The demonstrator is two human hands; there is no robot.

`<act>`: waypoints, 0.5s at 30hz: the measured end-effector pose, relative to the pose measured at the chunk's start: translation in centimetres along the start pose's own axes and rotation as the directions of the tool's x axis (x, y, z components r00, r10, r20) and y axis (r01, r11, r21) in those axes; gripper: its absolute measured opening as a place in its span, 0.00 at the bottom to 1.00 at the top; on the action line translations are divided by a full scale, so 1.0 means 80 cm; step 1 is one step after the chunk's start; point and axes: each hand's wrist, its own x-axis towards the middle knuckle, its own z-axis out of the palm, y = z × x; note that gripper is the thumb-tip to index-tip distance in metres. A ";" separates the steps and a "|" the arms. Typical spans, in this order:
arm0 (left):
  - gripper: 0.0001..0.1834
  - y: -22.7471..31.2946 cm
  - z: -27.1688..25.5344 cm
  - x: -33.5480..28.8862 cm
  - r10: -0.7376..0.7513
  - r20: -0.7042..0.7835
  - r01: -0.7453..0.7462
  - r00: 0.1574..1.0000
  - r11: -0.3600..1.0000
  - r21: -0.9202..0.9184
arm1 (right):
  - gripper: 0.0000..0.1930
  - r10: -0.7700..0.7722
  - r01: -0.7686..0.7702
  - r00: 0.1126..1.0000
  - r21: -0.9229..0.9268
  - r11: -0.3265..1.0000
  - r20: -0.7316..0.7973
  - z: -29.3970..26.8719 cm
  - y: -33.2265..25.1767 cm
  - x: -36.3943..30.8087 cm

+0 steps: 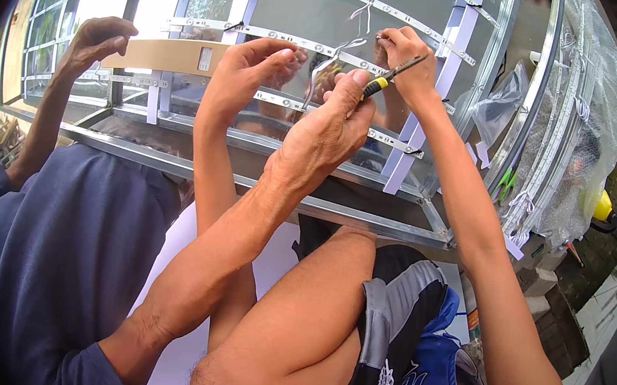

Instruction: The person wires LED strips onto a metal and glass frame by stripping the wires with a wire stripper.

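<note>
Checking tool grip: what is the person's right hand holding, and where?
A slim tool with a yellow-black handle, pinched along its dark shaft by the right hand.

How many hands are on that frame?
4: co-worker's hand far left on flat beige strip; left hand at silver metal strip; another hand centre, by yellow-handled tool; right hand above it.

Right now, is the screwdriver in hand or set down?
In hand: the right hand grips the screwdriver by its shaft, up at the metal frame.
</note>
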 end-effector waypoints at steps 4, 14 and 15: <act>0.24 -0.005 0.005 -0.004 -0.015 -0.011 0.015 1.000 1.000 -0.009 | 0.08 -0.019 0.021 1.000 -0.097 0.995 0.015 0.003 -0.008 -0.001; 0.25 -0.050 -0.001 -0.026 -0.048 -0.043 0.045 0.998 0.996 -0.078 | 0.09 0.121 -0.433 0.847 -0.540 0.722 -0.518 -0.257 0.016 -0.087; 0.25 -0.055 -0.001 -0.028 -0.050 -0.048 0.046 0.998 0.995 -0.085 | 0.11 0.105 -0.416 0.854 -0.546 0.727 -0.510 -0.262 0.010 -0.102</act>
